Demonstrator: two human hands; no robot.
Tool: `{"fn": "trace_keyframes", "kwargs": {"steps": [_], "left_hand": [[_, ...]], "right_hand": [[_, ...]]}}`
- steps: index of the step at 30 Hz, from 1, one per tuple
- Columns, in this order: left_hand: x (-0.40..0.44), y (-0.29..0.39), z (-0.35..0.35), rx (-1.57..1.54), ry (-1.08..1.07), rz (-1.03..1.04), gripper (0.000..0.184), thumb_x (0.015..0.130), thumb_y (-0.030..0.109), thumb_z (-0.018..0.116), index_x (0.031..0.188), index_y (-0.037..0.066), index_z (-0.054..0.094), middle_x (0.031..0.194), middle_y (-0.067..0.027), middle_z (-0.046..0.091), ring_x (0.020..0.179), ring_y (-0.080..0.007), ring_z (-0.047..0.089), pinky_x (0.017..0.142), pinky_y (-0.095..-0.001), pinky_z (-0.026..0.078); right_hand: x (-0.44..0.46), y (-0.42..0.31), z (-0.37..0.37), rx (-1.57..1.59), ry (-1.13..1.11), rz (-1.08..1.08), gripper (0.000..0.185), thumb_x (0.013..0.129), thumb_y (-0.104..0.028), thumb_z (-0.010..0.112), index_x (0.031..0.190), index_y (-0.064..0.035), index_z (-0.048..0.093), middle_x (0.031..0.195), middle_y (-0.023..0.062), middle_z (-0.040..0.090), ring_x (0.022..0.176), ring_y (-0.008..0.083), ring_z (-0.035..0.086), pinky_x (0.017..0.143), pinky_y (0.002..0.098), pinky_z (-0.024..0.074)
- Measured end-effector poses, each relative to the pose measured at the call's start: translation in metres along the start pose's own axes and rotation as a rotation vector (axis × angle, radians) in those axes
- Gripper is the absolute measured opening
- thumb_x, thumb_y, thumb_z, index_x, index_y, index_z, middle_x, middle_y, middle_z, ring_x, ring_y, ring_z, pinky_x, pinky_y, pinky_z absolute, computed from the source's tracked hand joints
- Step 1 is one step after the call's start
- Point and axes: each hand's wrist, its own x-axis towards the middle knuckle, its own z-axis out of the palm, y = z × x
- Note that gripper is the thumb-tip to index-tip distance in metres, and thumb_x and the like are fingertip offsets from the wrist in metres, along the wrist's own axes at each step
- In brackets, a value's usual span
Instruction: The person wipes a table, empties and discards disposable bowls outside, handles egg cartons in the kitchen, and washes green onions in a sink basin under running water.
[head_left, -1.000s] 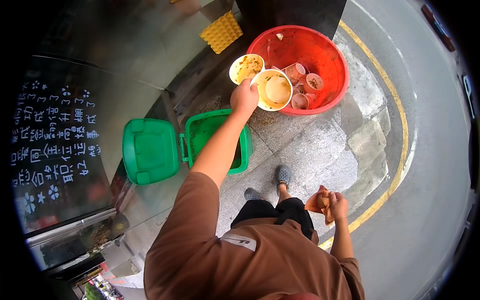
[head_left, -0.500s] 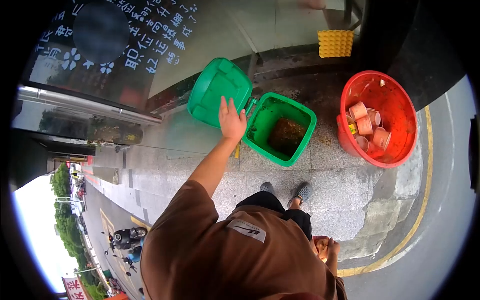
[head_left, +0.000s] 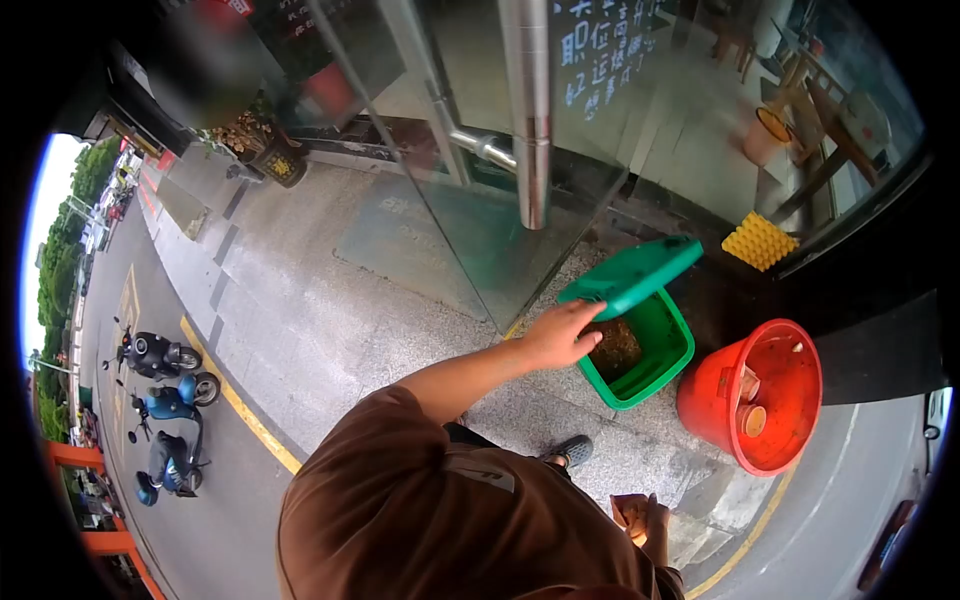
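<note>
My left hand [head_left: 562, 336] has its fingers on the near edge of a green bin lid [head_left: 635, 275], with the thumb below it. That lid stands tilted, partly over the open green bin [head_left: 660, 375]. Dark brown waste [head_left: 614, 348] lies inside the bin. Low by my body, my right hand [head_left: 655, 525] is closed around a reddish-brown paper container with golden-brown food [head_left: 632, 515]; part of this hand is hidden by my shirt.
A red bucket [head_left: 700, 400] with used paper cups [head_left: 752, 420] stands right of the bin. Behind are a glass door with a metal handle [head_left: 532, 120] and a yellow egg tray [head_left: 760, 241]. Parked scooters [head_left: 175, 400] and a potted plant [head_left: 278, 160] are at left.
The lid has swung up from lying back to a tilt over the bin. My left hand went from spread fingers near the lid to its edge. The view has turned left.
</note>
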Motion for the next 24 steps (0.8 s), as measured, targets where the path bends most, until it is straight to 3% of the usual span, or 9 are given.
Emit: {"fn": "trace_keyframes", "kwargs": {"steps": [2, 5, 6, 8, 9, 12, 14, 21, 24], "left_hand": [[-0.074, -0.032, -0.007, -0.102, -0.365, 0.254, 0.048, 0.089, 0.030, 0.059, 0.130, 0.005, 0.049, 0.116, -0.0169, 0.059, 0.105, -0.0356, 0.056, 0.088, -0.0418, 0.046], [-0.170, -0.105, -0.068, -0.129, -0.720, -0.014, 0.031, 0.089, 0.029, 0.057, 0.112, 0.009, 0.061, 0.098, -0.0157, 0.064, 0.092, -0.0349, 0.061, 0.079, -0.0437, 0.048], [-0.197, -0.133, -0.093, -0.141, -0.690, -0.031, 0.031, 0.089, 0.029, 0.057, 0.112, 0.009, 0.061, 0.098, -0.0157, 0.064, 0.092, -0.0349, 0.061, 0.079, -0.0437, 0.048], [-0.248, -0.178, -0.136, 0.018, -0.188, -0.218, 0.020, 0.087, 0.023, 0.057, 0.101, 0.009, 0.062, 0.088, -0.0165, 0.063, 0.085, -0.0369, 0.061, 0.072, -0.0459, 0.048], [-0.257, -0.189, -0.164, 0.031, -0.158, -0.252, 0.020, 0.087, 0.023, 0.057, 0.101, 0.009, 0.062, 0.088, -0.0165, 0.063, 0.085, -0.0369, 0.061, 0.072, -0.0459, 0.048], [-0.271, -0.228, -0.239, 0.072, 0.302, -0.452, 0.008, 0.080, 0.012, 0.053, 0.085, 0.006, 0.056, 0.083, -0.0161, 0.060, 0.081, -0.0380, 0.059, 0.067, -0.0465, 0.047], [-0.267, -0.251, -0.263, 0.080, 0.404, -0.527, 0.008, 0.081, 0.012, 0.053, 0.083, 0.006, 0.056, 0.082, -0.0163, 0.060, 0.083, -0.0380, 0.059, 0.068, -0.0466, 0.047], [-0.237, -0.331, -0.298, -0.087, 0.173, -0.493, 0.023, 0.085, 0.018, 0.054, 0.104, 0.008, 0.063, 0.098, -0.0165, 0.065, 0.091, -0.0354, 0.061, 0.077, -0.0439, 0.049], [-0.208, -0.410, -0.328, -0.116, -0.329, -0.363, 0.026, 0.088, 0.023, 0.054, 0.109, 0.009, 0.061, 0.099, -0.0183, 0.064, 0.094, -0.0352, 0.061, 0.082, -0.0447, 0.048]], "right_hand": [[-0.024, -0.050, 0.020, -0.153, -0.066, 0.007, 0.054, 0.089, -0.048, 0.053, 0.089, 0.0040, 0.068, 0.085, 0.0184, 0.069, 0.078, 0.0292, 0.065, 0.070, 0.0395, 0.0506], [-0.071, -0.142, 0.068, -0.324, -0.123, -0.110, 0.053, 0.088, -0.047, 0.054, 0.090, 0.0038, 0.068, 0.085, 0.0185, 0.069, 0.079, 0.0293, 0.065, 0.071, 0.0395, 0.0506], [-0.090, -0.178, 0.086, -0.366, -0.134, -0.149, 0.052, 0.088, -0.046, 0.054, 0.090, 0.0038, 0.068, 0.085, 0.0186, 0.068, 0.079, 0.0294, 0.065, 0.071, 0.0395, 0.0506], [-0.128, -0.253, 0.122, -0.455, -0.169, -0.250, 0.051, 0.088, -0.046, 0.054, 0.090, 0.0037, 0.068, 0.086, 0.0187, 0.068, 0.080, 0.0295, 0.065, 0.071, 0.0395, 0.0505], [-0.145, -0.293, 0.142, -0.490, -0.194, -0.312, 0.051, 0.087, -0.045, 0.054, 0.090, 0.0036, 0.068, 0.086, 0.0187, 0.068, 0.080, 0.0295, 0.065, 0.071, 0.0395, 0.0505], [-0.198, -0.409, 0.202, -0.601, -0.280, -0.502, 0.050, 0.087, -0.044, 0.054, 0.091, 0.0034, 0.068, 0.087, 0.0188, 0.068, 0.081, 0.0296, 0.065, 0.072, 0.0395, 0.0505], [-0.223, -0.474, 0.241, -0.670, -0.338, -0.610, 0.049, 0.086, -0.044, 0.055, 0.091, 0.0033, 0.068, 0.087, 0.0189, 0.068, 0.082, 0.0297, 0.065, 0.073, 0.0395, 0.0505], [-0.273, -0.637, 0.342, -0.844, -0.520, -0.781, 0.047, 0.085, -0.042, 0.055, 0.092, 0.0029, 0.068, 0.089, 0.0193, 0.068, 0.084, 0.0300, 0.065, 0.074, 0.0395, 0.0504], [-0.257, -0.701, 0.385, -0.903, -0.582, -0.794, 0.046, 0.084, -0.041, 0.056, 0.092, 0.0027, 0.068, 0.089, 0.0194, 0.068, 0.084, 0.0302, 0.065, 0.075, 0.0395, 0.0504]]}}
